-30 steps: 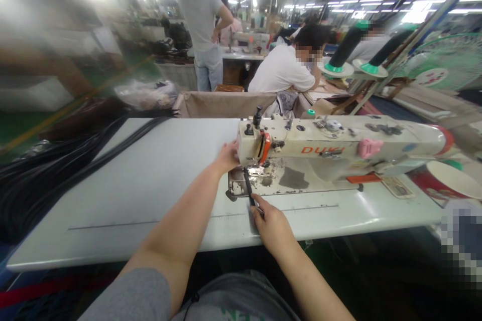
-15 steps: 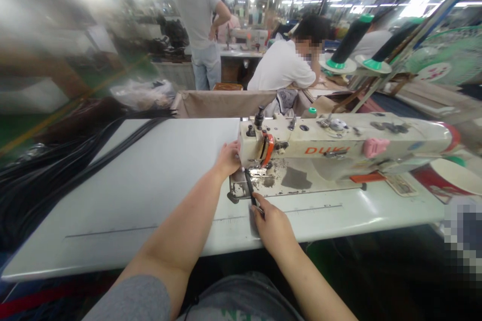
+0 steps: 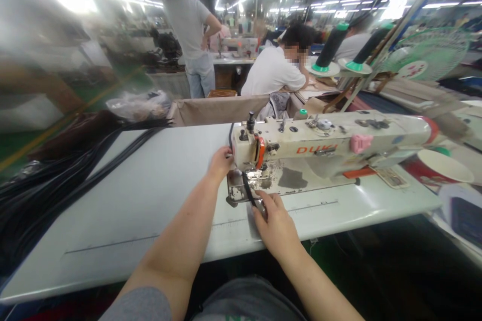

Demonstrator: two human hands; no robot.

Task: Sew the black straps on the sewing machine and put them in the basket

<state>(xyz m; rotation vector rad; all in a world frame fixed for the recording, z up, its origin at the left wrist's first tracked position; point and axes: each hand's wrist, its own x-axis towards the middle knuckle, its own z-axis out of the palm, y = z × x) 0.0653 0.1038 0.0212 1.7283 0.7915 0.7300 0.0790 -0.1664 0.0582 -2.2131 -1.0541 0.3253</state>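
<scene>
My left hand is at the left side of the sewing machine head, fingers closed around a black strip where it rises beside the head. The upper part of this black strip stands up along the machine's end. In front of the needle area the black strip runs over the metal bed toward me. My right hand pinches its near end at the bed's front edge. A small shiny metal object shows within the right hand's fingers; its kind is unclear.
Long black strips lie over the left of the white table. Behind it stands a fabric-sided bin. Black thread cones stand at the back right, near a green fan. One person stands beyond; another leans over a table.
The view has shifted slightly, moving the machine left in the picture. The black strip now shows rising above my left hand beside the machine head. Both hands keep nearly the same places.
</scene>
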